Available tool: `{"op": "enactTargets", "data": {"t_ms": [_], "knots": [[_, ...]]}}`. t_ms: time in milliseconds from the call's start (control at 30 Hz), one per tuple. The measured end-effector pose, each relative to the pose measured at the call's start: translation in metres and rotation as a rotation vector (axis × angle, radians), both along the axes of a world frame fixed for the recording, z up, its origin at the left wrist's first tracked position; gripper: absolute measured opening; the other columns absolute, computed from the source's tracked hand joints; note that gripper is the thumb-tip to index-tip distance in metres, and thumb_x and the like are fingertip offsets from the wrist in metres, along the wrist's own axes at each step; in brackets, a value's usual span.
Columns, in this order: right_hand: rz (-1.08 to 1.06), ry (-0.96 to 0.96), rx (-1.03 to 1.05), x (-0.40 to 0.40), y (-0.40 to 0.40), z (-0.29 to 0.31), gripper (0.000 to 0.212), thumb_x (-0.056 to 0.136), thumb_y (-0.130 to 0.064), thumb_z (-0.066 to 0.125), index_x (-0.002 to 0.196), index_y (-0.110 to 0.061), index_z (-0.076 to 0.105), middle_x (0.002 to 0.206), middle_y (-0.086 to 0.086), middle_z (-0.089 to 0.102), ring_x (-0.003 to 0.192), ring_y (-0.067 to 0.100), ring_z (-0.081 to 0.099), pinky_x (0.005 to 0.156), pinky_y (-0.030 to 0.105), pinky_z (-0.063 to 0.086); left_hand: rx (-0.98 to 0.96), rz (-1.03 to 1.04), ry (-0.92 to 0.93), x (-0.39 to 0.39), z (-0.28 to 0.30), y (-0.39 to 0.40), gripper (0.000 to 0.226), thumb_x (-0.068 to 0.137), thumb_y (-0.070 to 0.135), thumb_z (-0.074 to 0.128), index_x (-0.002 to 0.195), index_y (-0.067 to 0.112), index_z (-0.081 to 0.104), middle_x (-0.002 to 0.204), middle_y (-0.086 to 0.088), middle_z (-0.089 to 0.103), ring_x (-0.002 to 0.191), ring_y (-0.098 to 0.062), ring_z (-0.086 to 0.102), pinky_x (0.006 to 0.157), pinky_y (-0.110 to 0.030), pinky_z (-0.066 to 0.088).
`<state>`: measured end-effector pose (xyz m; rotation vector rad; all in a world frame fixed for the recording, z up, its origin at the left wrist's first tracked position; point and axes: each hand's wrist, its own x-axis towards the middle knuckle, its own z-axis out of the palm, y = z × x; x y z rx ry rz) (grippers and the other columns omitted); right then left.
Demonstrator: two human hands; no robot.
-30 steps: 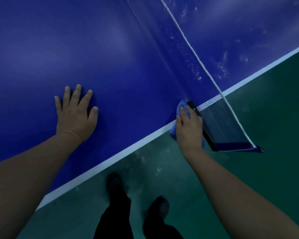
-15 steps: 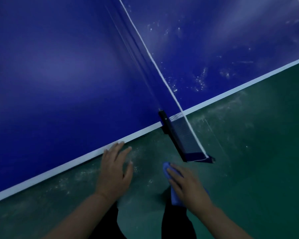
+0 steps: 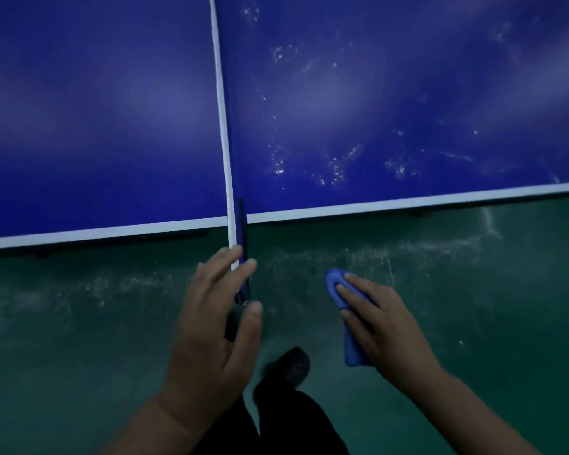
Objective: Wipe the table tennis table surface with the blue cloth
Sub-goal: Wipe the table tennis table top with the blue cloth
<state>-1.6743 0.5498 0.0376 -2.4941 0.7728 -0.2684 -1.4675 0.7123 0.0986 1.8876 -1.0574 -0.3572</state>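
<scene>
While the right hand [image 3: 386,326] grips the blue cloth [image 3: 345,318], bunched lengthwise toward the table [image 3: 408,93]; left hand [image 3: 217,326] spread, empty.

Both arms are bare, with no sleeves, and no rings or watch show on the left hand [image 3: 211,323] or the right hand [image 3: 385,326]. The person wears black trousers [image 3: 286,421]. One dark, rounded shoe [image 3: 294,366] pokes out below.

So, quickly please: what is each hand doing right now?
Left hand: open, fingers straight, holding nothing.
Right hand: holds the blue cloth, off the table.
</scene>
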Motion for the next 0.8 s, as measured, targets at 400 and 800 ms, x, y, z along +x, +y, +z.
{"op": "enactTargets", "data": {"t_ms": [400, 800], "knots": [[0.196, -0.009, -0.124, 0.089, -0.179, 0.013, 0.045, 0.1, -0.038, 0.047, 0.133, -0.012, 0.062, 0.141, 0.006, 0.056, 0.114, 0.029, 0.055, 0.096, 0.03, 0.041, -0.013, 0.221, 0.025, -0.03, -0.038, -0.132, 0.041, 0.095, 0.026, 0.051, 0.131, 0.01, 0.06, 0.144, -0.003, 0.052, 0.141, -0.023, 0.041, 0.115, -0.053, 0.031], [0.502, 0.029, -0.159, 0.317, -0.377, -0.085, 0.04, 0.1, -0.028, 0.05, 0.129, -0.002, 0.063, 0.135, 0.022, 0.056, 0.116, 0.04, 0.056, 0.102, 0.042, 0.04, 0.264, 0.735, 0.004, -0.007, -0.14, -0.209, 0.044, 0.098, 0.029, 0.045, 0.135, 0.008, 0.057, 0.147, -0.009, 0.046, 0.141, -0.025, 0.038, 0.113, -0.059, 0.032]]}}
